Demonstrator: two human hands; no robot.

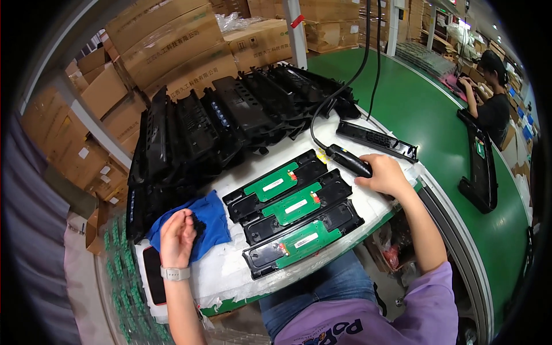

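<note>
My right hand (384, 174) is wrapped round a black corded electric screwdriver (347, 160), just right of the farthest panel. My left hand (176, 238), a pale watch on its wrist, hovers over a blue cloth (214, 221) with its fingers drawn together. Against those fingertips lies a clump of small black pieces (199, 225); what is pinched, if anything, is hidden. Between my hands, three black plastic panels lie in a slanted row, each carrying a green circuit board: far (270, 185), middle (291, 207) and near (307, 241).
Black plastic housings (230, 109) are stacked along the far side of the white-covered bench (224, 282). An empty black panel (376, 140) lies at right. A phone (154, 275) sits at the left edge. Beyond the green conveyor (425, 115), a person (491, 103) sits. Cartons (172, 52) stand behind.
</note>
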